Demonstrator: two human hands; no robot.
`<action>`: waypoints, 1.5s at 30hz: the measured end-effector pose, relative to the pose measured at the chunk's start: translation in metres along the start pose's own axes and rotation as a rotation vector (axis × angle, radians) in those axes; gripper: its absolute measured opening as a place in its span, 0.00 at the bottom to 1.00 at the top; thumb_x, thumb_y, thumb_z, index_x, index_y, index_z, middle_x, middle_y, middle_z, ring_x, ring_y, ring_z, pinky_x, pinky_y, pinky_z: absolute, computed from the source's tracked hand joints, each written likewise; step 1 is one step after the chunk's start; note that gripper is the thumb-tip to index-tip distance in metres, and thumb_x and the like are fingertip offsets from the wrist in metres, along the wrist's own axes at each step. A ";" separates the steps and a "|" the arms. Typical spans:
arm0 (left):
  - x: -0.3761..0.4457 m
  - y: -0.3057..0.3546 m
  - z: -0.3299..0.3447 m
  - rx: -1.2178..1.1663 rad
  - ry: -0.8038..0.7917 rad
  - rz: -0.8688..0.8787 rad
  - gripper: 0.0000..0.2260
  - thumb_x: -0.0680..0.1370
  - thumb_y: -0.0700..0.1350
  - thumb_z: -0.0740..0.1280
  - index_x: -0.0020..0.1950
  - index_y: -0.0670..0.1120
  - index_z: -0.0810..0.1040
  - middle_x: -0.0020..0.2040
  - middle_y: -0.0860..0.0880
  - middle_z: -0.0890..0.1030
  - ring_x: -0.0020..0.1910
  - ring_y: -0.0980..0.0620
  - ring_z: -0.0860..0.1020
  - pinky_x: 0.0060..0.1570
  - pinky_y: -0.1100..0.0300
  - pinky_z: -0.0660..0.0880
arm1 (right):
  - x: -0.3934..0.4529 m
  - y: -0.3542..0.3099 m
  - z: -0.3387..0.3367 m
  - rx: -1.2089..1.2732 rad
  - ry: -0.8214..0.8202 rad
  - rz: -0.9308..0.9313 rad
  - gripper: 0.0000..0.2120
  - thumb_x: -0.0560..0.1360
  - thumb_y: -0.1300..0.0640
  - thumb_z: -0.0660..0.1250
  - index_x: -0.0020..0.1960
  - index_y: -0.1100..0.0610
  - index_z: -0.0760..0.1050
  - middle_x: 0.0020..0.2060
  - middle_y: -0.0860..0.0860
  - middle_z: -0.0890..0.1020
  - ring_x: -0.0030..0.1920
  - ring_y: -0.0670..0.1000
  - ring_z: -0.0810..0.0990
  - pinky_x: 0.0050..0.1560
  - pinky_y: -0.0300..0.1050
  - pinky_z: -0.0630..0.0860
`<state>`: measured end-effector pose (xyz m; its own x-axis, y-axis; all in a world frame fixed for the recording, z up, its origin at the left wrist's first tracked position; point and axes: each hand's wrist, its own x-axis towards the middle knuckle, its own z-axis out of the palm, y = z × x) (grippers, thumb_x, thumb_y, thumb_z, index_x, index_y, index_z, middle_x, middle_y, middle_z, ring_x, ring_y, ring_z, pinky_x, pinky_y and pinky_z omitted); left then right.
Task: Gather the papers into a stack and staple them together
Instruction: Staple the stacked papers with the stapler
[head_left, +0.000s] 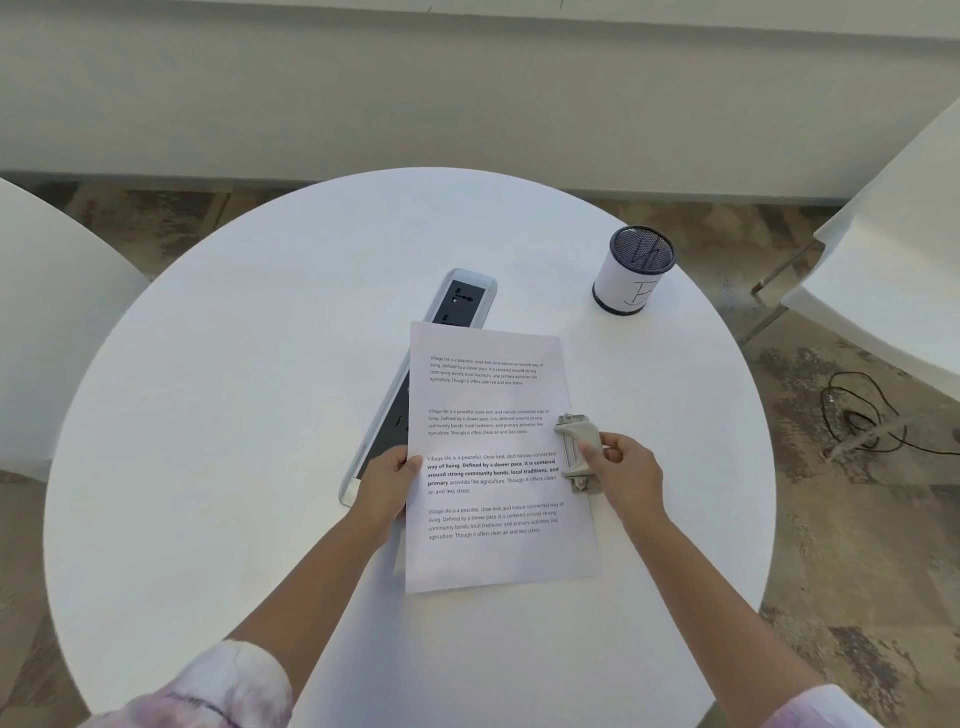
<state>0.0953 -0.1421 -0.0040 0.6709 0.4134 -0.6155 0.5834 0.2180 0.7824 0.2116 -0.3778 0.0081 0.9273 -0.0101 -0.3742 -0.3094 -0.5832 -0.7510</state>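
A stack of white printed papers (493, 556) lies in the middle of the round white table (234, 415). My left hand (387, 483) holds the stack's left edge, thumb on top. A small grey stapler (574, 447) sits at the stack's right edge, about halfway down the page. My right hand (626, 473) grips that stapler with thumb and fingers. I cannot tell whether the page edge lies inside the stapler's jaws.
A white power strip (457, 301) with dark sockets lies slantwise under the papers' left side. A mesh pen cup (631, 270) wrapped in white paper stands at the back right. White chairs flank the table; a black cable (862, 415) lies on the floor at right.
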 end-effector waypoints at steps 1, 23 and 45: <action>0.001 0.000 0.000 0.006 -0.001 -0.004 0.10 0.81 0.41 0.57 0.45 0.49 0.77 0.44 0.47 0.81 0.40 0.49 0.76 0.37 0.58 0.71 | 0.001 0.000 -0.001 -0.016 0.010 -0.018 0.13 0.74 0.50 0.66 0.55 0.57 0.77 0.42 0.51 0.80 0.44 0.50 0.78 0.35 0.37 0.69; 0.006 -0.004 0.005 0.101 0.012 0.063 0.08 0.79 0.41 0.60 0.47 0.48 0.78 0.46 0.46 0.82 0.44 0.47 0.78 0.46 0.52 0.74 | 0.036 -0.018 0.036 -0.711 -0.028 -0.431 0.32 0.78 0.39 0.47 0.76 0.54 0.48 0.76 0.53 0.56 0.76 0.54 0.51 0.75 0.55 0.49; 0.004 -0.002 0.005 0.063 -0.030 0.086 0.08 0.80 0.43 0.60 0.50 0.51 0.79 0.46 0.50 0.84 0.43 0.50 0.81 0.46 0.53 0.76 | 0.048 -0.001 0.037 -0.495 -0.022 -0.443 0.38 0.71 0.33 0.41 0.75 0.53 0.51 0.76 0.49 0.57 0.77 0.49 0.47 0.76 0.53 0.40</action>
<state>0.0989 -0.1451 -0.0082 0.7330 0.4011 -0.5494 0.5499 0.1259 0.8257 0.2486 -0.3480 -0.0296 0.9385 0.3297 -0.1026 0.2380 -0.8330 -0.4995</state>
